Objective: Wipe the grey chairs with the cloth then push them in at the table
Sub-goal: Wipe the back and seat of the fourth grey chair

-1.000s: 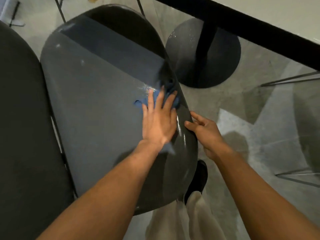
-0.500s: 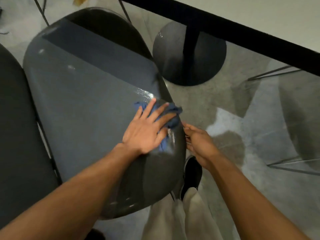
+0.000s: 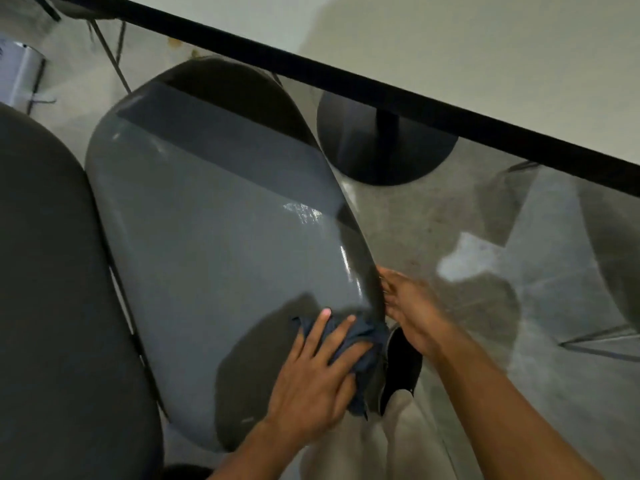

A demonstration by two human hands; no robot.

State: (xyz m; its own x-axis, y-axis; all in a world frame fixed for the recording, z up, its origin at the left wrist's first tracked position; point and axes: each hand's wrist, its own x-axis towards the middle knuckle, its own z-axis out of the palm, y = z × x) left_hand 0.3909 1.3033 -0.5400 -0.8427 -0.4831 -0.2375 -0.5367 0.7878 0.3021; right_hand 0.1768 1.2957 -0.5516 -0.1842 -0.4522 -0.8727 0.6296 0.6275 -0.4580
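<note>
You're standing in what looks like a café or canteen-style dining area — not a home kitchen. The table (image 3: 485, 39) has a pale top with a black edge and rests on a single black post with a round pedestal base (image 3: 381, 147), the sort used in eateries. Grey moulded chairs (image 3: 207, 220) on thin metal legs sit side by side, another at your left (image 3: 52, 289) (a further one shows dimly at far right). Under you — bare, mottled concrete floor (image 3: 450, 220).
</note>
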